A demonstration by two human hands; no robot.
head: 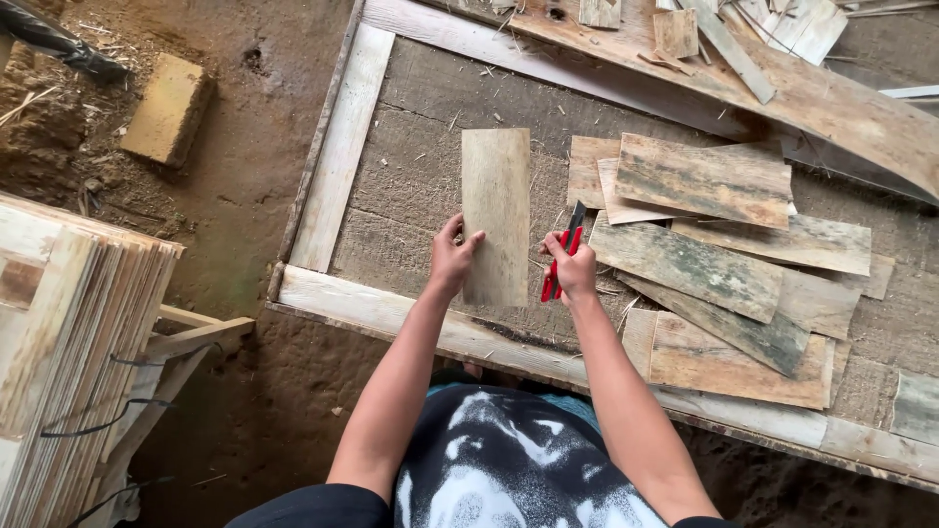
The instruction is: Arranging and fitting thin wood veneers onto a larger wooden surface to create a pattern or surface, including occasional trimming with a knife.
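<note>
A pale rectangular wooden strip (496, 210) lies lengthwise on the rough worktable (411, 186). My left hand (451, 256) grips its lower left edge, thumb on top. My right hand (572, 266) sits just to the right of the strip and is closed around a red and black utility knife (562, 256), whose blade end points up and away from me. The knife is beside the strip's right edge; whether it touches the wood I cannot tell.
A loose pile of weathered, stained wooden pieces (719, 254) lies on the table to the right. Long planks and scraps (782, 68) cross the far corner. A bundled stack of thin boards (73, 332) stands on the left above a dirt floor (235, 147) with a block (166, 108).
</note>
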